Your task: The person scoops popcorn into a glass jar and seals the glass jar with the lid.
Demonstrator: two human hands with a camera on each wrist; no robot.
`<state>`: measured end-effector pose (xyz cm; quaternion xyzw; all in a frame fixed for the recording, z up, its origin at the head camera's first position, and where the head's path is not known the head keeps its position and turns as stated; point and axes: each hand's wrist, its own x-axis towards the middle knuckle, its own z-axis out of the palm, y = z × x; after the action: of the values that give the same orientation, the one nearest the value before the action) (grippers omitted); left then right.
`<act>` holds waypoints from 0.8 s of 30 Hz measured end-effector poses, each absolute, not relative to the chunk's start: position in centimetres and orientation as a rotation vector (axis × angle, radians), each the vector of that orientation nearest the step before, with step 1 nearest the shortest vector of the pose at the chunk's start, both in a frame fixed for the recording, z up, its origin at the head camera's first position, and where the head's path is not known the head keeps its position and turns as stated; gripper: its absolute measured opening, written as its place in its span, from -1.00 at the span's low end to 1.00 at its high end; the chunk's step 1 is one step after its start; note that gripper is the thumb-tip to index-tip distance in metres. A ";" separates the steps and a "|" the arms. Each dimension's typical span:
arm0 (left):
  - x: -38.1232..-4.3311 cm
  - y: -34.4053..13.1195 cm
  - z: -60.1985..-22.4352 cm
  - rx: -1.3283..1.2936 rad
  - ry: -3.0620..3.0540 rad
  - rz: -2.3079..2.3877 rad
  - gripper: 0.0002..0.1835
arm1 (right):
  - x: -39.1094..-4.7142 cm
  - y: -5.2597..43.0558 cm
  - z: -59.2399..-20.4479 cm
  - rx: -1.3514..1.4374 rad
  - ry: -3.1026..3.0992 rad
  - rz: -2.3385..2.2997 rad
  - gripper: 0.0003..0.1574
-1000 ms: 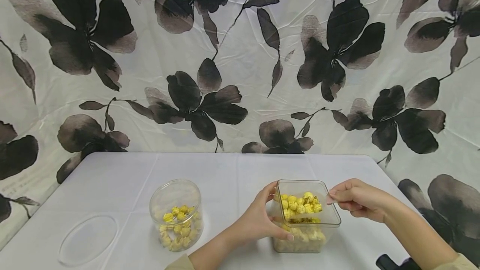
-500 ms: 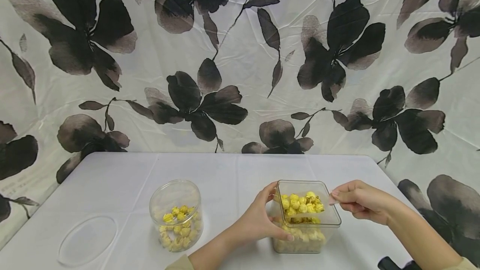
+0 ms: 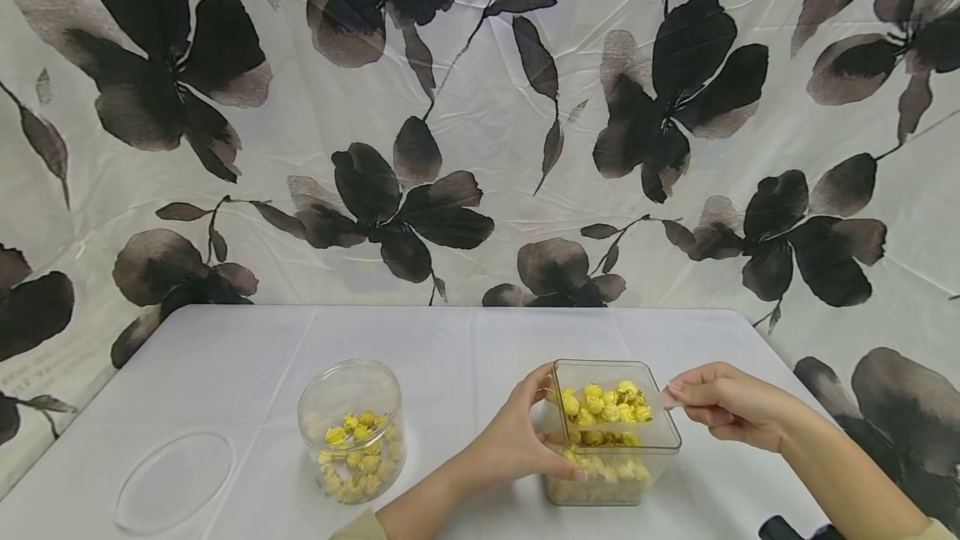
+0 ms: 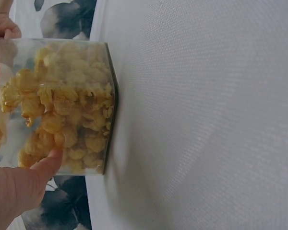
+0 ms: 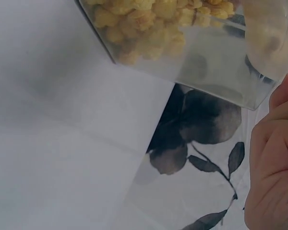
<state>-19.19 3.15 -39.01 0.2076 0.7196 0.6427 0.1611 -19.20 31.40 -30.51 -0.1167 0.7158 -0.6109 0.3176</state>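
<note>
A clear square container (image 3: 622, 490) partly filled with yellow popcorn (image 4: 62, 105) stands on the table. My left hand (image 3: 510, 436) grips its left side, thumb across the front and fingers round the back. My right hand (image 3: 738, 407) is at the container's right rim and pinches the handle of a pale translucent scoop (image 5: 266, 40). The scoop's bowl is inside the container, with popcorn in it; in the head view it is mostly hidden by popcorn. To the left is a clear round jar (image 3: 351, 394), lidless, with some popcorn in its lower part.
A round translucent lid (image 3: 174, 482) lies flat on the white-covered table (image 3: 420, 340), left of the jar. A dark object (image 3: 780, 527) shows at the bottom right edge. Behind the table hangs a floral cloth (image 3: 465, 90).
My right hand has shifted slightly to the right with the scoop, and the popcorn on top in the square container has moved right with it. My left hand keeps its grip.
</note>
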 end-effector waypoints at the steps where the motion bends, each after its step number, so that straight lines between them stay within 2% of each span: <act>1: -19.2 3.1 -39.0 0.593 2.057 1.834 0.22 | -19.2 31.4 -30.5 -0.307 1.877 -1.609 -0.67; 24: -19.2 3.1 -39.0 0.589 2.050 1.844 0.20 | -19.1 31.7 -31.0 -0.303 1.813 -1.645 -0.63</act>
<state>-19.19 3.14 -38.99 0.2061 0.7178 0.6455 0.1604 -19.09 31.72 -30.96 -0.1158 0.6936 -0.6291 0.3311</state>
